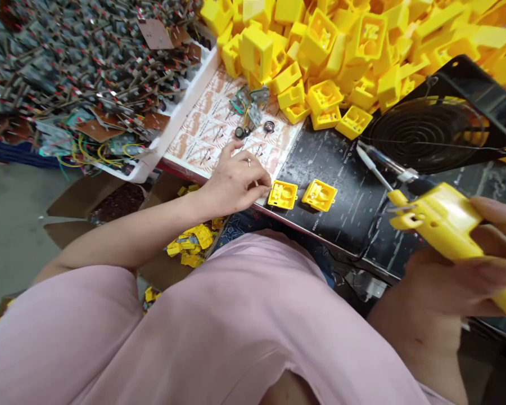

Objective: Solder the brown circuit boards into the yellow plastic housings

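Yellow moulded plastic casing (442, 222) is what I'm watching at the right edge of the frame. Panning across my feed from the left: at upper left, a white-rimmed tray (181, 107) is piled with dark wired components (67, 73), and at lower left, a brown cardboard box (160, 270) holds loose yellow plastic pieces (191, 242). At centre, the left hand (231, 183) rests on a printed paper sheet (206, 126), its fingers (253, 174) curled loosely together, just beside a square yellow plastic housing (282, 194); I can't tell whether they pinch anything. A second square yellow housing (319, 195) lies close by on the black worktop (346, 191). Further right, below a heap of yellow housings (320, 56), sit a black fan guard (430, 129) and a slim metal-shafted tool (379, 166). The right hand (476, 264) has its fingers (489, 242) wrapped around the casing.
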Demonstrator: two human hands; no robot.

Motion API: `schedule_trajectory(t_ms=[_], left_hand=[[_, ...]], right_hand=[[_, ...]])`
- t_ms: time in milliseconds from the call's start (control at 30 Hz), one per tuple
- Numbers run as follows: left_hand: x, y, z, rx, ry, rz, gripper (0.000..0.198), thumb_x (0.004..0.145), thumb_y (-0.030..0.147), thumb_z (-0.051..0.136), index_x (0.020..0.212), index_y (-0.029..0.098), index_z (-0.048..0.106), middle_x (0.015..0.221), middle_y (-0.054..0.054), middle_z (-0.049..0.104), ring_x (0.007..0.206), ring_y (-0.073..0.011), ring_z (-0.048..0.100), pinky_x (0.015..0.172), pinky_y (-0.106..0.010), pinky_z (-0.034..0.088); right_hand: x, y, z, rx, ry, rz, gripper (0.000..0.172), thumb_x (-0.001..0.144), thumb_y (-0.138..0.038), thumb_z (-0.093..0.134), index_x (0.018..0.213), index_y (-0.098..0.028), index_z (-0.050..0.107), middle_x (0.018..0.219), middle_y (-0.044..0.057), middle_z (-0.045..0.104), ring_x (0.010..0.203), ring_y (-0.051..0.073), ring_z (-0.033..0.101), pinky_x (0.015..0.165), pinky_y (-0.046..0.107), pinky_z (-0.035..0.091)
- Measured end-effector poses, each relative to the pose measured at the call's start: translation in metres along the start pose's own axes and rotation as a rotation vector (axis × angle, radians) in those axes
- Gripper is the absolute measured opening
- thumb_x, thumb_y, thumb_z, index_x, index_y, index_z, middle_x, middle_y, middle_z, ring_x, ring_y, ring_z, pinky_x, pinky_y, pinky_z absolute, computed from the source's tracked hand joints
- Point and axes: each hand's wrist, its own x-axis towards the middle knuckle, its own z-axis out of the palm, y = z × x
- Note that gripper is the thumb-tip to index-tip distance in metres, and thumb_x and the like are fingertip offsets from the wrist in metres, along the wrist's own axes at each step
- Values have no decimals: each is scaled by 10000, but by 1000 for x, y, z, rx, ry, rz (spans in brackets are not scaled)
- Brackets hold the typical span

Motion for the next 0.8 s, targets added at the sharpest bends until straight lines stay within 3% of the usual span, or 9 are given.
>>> schedule_trajectory(t_ms=[67,133,200,267,333,400,567,800], left_hand=[[2,7,-2,-21,-6,-47,145,877,274,632,788,221,734,813,-3,742,930,-205,644,1201,-619,304],[3,12,-3,-25,-15,-78,146,852,283,622,768,216,721,788,-4,733,931,-213,642,1207,-646,271],[2,17,-4,-25,-48,-90,150,837,289,609,749,212,703,788,-4,731,936,-212,642,1216,-660,240],[0,19,-3,-23,-83,-99,148,834,282,592,751,212,693,808,-1,737,942,-207,643,1224,-662,223],[-2,20,-1,-22,-91,-106,145,841,277,580,772,211,689,828,-2,744,946,-207,647,1215,-670,234],[-3,20,2,-23,-79,-93,156,865,275,563,801,208,688,861,-7,755,955,-212,652,1199,-686,247],[4,18,3,32,-40,-39,199,907,291,533,815,224,697,900,-9,761,1008,-225,651,1225,-693,199],[17,25,0,76,-82,-91,208,855,318,536,788,214,703,787,-19,714,903,-231,629,1176,-709,282]], right_hand=[[3,12,7,49,213,2,605,1048,-668,373,1064,-242,802,942,13,747,835,185,700,656,344,520],[4,15,14,98,303,69,644,1083,-586,341,882,-191,809,768,22,722,679,147,672,584,312,496],[3,10,17,111,210,92,489,1051,-518,504,859,-185,806,737,14,733,622,138,668,563,297,506],[-1,1,14,116,24,37,232,927,-410,737,1006,-207,816,862,16,787,660,150,702,565,286,541],[-5,-4,7,135,-149,-16,422,798,-277,857,1210,-243,771,1037,29,806,716,161,733,565,271,575],[-7,-5,2,126,-226,-41,558,750,-191,877,1285,-266,735,1077,29,806,706,153,740,563,252,591],[-7,2,2,94,-238,-53,539,747,-170,879,1259,-276,747,1001,17,813,675,142,745,592,221,609],[-14,-1,-4,153,-311,-78,596,702,-90,883,1258,-240,732,987,24,803,744,171,756,601,254,630]])
